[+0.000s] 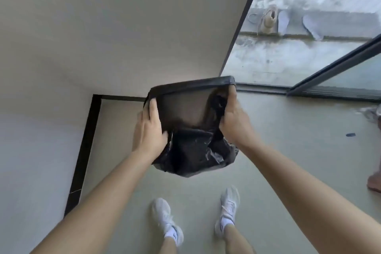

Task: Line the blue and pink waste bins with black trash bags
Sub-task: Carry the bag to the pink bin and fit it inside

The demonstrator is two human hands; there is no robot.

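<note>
I hold a black trash bag [191, 130] in the air in front of me, above the floor. Its upper part is stretched thin between my hands, so the floor shows through; the lower part hangs crumpled and glossy. My left hand [149, 130] grips the bag's left edge. My right hand [233, 121] grips the right edge, fingers tucked into the plastic. No blue or pink bin is in view.
A pale wall [123, 27] with a black skirting [82, 150] runs along the left. A sliding glass door frame [329, 68] stands at the right, with shoes [268, 19] on a ledge outside. My white sneakers [167, 218] stand on the grey floor. A brownish object [374, 181] sits at the right edge.
</note>
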